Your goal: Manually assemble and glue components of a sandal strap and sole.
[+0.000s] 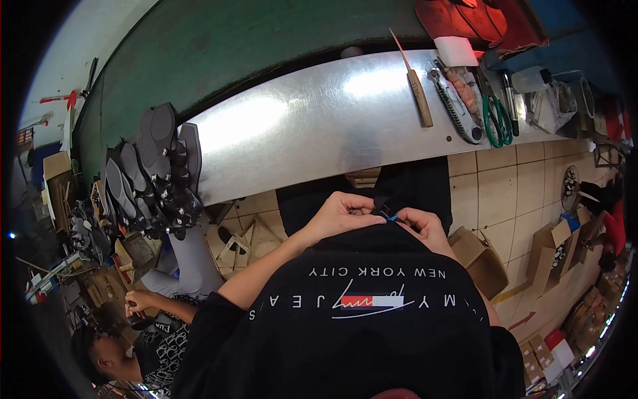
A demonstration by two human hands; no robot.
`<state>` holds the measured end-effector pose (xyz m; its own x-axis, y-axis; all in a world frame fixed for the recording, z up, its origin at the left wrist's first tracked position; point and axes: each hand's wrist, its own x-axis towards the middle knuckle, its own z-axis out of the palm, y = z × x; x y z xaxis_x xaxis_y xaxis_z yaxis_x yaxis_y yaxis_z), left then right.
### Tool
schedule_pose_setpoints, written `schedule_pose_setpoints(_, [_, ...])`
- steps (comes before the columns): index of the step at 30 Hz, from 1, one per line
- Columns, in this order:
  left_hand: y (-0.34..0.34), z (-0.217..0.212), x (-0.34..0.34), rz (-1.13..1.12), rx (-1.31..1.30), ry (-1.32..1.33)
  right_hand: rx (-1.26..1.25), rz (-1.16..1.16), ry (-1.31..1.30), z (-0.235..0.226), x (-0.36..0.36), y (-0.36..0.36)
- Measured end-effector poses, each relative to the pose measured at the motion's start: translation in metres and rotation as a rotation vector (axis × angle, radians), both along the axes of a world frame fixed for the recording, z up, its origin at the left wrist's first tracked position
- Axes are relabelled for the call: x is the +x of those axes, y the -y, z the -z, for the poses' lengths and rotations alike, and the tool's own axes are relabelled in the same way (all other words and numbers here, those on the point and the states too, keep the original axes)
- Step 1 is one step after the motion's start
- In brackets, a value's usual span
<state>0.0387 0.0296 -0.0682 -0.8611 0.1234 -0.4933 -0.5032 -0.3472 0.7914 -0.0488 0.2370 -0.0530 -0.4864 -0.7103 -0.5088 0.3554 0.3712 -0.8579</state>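
Together, left hand (342,213), right hand (422,226), small black piece (383,211) pinched between fingertips

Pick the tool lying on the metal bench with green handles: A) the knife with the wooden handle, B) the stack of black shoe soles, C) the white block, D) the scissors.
D: the scissors at the right end of the metal bench have green handle loops; the knife beside them has a wooden handle.

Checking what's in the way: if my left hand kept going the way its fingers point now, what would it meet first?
The left hand points right, so it would first meet the small black piece, then the right hand just past it. Depth is unclear.
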Motion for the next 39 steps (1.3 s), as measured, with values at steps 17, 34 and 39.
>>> schedule_pose_setpoints(17, [0.019,-0.01,0.012,-0.222,0.065,0.033,0.034,0.27,-0.171,-0.002,-0.006,0.0])
schedule_pose_setpoints(34, [0.069,-0.019,0.073,-0.802,0.274,-0.001,-0.686,0.872,0.051,-0.033,-0.049,-0.104])
schedule_pose_setpoints(39, [0.028,-0.008,0.023,-0.413,0.404,0.164,0.158,0.229,0.093,-0.03,-0.035,0.021])
